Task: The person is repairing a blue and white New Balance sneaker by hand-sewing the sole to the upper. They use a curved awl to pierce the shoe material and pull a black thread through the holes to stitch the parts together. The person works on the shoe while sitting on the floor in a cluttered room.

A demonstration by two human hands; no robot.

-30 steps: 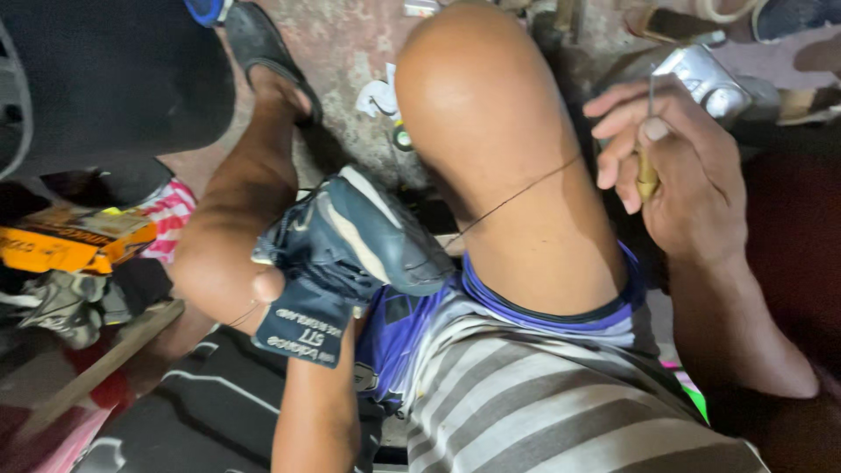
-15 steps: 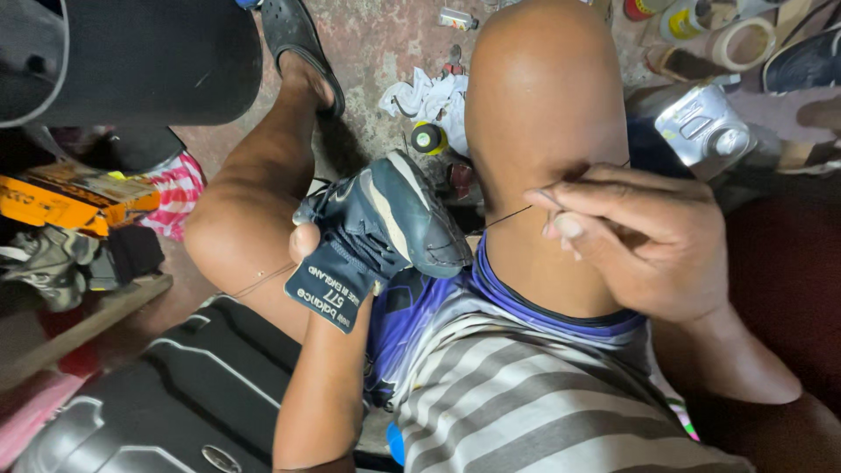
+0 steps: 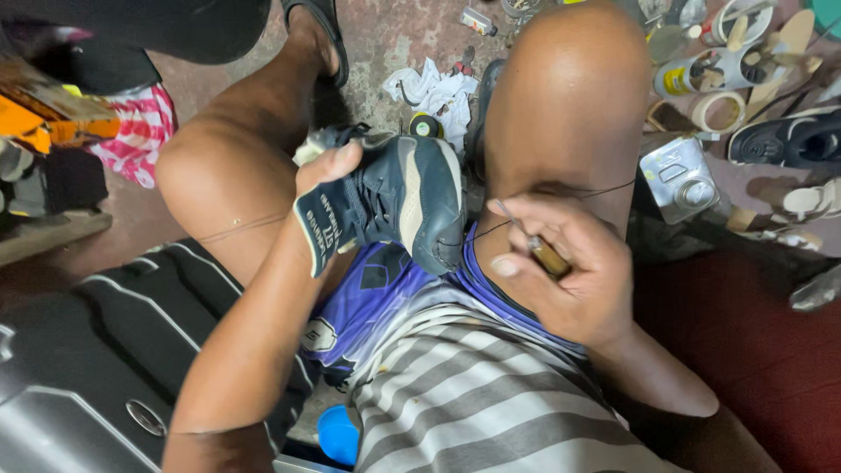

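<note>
1. Firstly, the left hand (image 3: pixel 326 171) clasps the dark sneaker (image 3: pixel 394 206) by its tongue, pinning it between the knees above the lap; that hold should stay firm so the sole edge does not twist.
2. Next, the thread (image 3: pixel 561 194) runs taut from the shoe's edge; it is best drawn evenly.
3. Lastly, the right hand (image 3: pixel 565 271) is clenched around a wooden-handled awl (image 3: pixel 536 245); its tip should enter squarely, away from the thigh.

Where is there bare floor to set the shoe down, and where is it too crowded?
Bare floor shows between the sandalled foot and the white rag. The red patch beside the right hand looks free. Upper right is crowded: tape rolls, metal box, black shoe. The left hand holds the shoe.
</note>
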